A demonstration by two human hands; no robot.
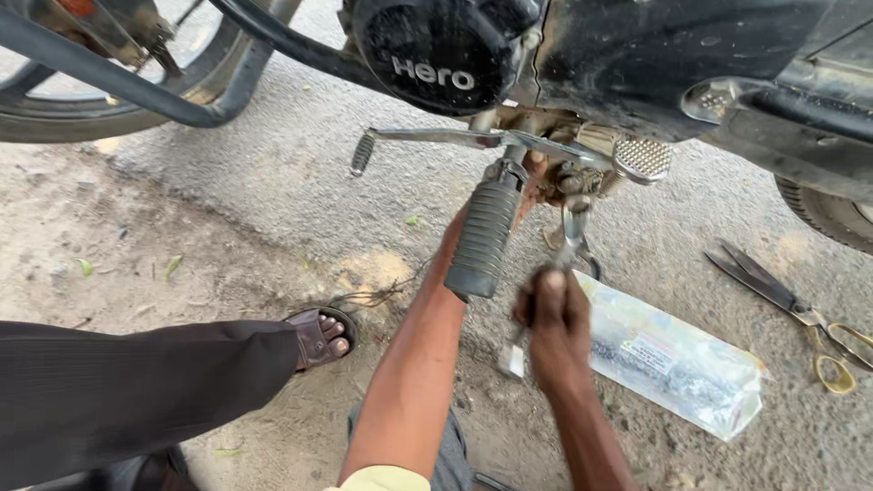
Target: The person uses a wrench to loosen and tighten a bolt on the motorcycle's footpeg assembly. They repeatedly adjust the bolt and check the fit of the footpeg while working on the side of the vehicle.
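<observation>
Right hand point(556, 314): clenched round a spanner point(546, 305), its head up at the footrest mount.
Left hand point(532, 182): behind the footrest point(484, 238), mostly hidden; grip cannot be told.
Packet point(677, 364): on ground, just right of right hand.
Scissors point(791, 305): further right.

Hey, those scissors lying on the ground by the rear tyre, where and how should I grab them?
Take the scissors by the yellow loop handles, at the end nearest you on the right. The dark blades point up and left toward the motorcycle, so come from the right, away from the tips. They lie flat on the concrete, so pinch a loop from above.
</observation>
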